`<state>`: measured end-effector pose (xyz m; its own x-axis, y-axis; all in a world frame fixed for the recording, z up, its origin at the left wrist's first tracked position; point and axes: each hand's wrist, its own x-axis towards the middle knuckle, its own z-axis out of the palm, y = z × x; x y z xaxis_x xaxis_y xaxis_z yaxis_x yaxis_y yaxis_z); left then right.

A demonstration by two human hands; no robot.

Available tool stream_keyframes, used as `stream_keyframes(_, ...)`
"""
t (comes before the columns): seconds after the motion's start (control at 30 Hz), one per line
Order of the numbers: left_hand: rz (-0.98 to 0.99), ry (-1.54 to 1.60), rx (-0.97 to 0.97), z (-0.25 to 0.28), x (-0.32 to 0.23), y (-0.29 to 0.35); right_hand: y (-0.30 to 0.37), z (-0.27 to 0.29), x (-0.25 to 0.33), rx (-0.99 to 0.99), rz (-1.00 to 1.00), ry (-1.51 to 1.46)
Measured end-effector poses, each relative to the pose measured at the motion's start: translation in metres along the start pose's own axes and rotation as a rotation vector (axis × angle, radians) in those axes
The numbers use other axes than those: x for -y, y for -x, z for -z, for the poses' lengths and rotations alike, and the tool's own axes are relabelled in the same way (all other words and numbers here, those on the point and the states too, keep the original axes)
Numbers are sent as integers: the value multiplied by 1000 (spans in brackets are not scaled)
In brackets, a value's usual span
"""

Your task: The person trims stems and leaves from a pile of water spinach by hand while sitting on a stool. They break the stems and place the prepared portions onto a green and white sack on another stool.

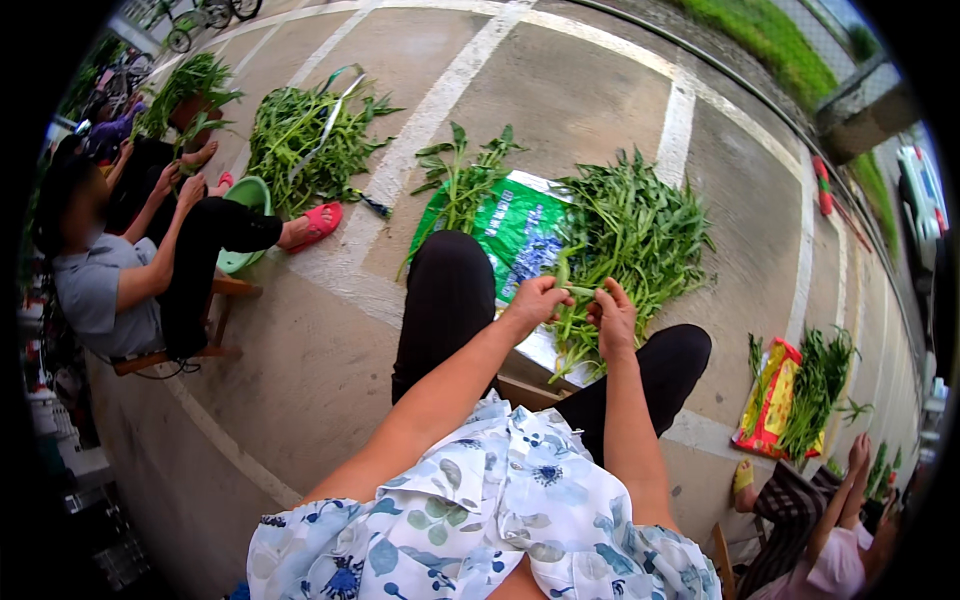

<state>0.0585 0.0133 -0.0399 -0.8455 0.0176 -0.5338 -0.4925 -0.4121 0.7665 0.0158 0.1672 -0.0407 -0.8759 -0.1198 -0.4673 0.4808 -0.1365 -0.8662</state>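
Note:
Between my knees, my left hand [537,303] and my right hand [615,318] are close together, each with its fingers pinched on a pale green leafy-vegetable stem [579,291] that spans the short gap between them. It looks like water spinach. Just beyond and to the right lies a big heap of the same long-leaved greens [640,225]. A smaller bunch [470,185] rests to the left of it. Both lie on a green and white plastic sack [515,225] spread on the ground.
At left, a seated person [120,280] handles greens beside a green basin [245,225] and another pile of greens [310,140]. At right, more greens [818,385] lie on a red and yellow sack [768,400] near another person [830,530]. White lines cross the concrete [590,85].

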Motion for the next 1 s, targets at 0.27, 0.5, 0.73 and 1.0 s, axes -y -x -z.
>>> stream_keyframes(0.27, -15, -16, -67, 3, -8, 2, 5, 7, 0, 151, 34, 226)
stream_keyframes(0.5, -49, -12, -121, 7, -4, 0, 7, 8, -13, 243, 117, 363)
stream_keyframes(0.73, -83, -21, -142, 12, 4, -1, 2, 2, -28, 56, 521, 879)
stream_keyframes(1.0, -48, 10, -183, 14, 0, 0, -15, 8, -27, -7, 146, 377)
